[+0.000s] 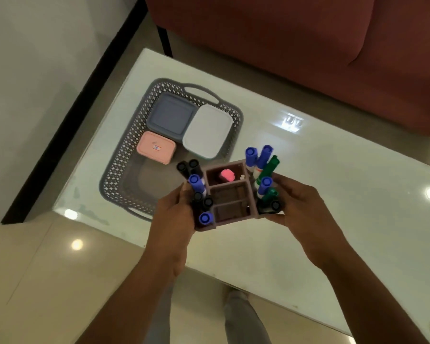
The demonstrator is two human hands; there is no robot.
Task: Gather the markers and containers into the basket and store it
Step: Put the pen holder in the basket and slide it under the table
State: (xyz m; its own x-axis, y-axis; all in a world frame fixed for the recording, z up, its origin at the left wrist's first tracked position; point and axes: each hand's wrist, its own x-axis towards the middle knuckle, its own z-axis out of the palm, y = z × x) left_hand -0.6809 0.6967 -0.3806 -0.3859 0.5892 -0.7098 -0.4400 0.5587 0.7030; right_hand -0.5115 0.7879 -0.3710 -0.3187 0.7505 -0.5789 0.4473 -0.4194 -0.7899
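Observation:
I hold a mauve desk organiser above the table, just right of the basket's near end. My left hand grips its left side and my right hand its right side. Blue, black and green markers stand in its side slots, and a pink eraser lies in a middle compartment. The grey lattice basket sits on the table with a grey-blue box, a white box and a small pink box inside its far half.
The glossy white table stands in front of a dark red sofa. A black table leg shows at the far corner. Tiled floor lies to the left and below, and my legs show under the table's near edge.

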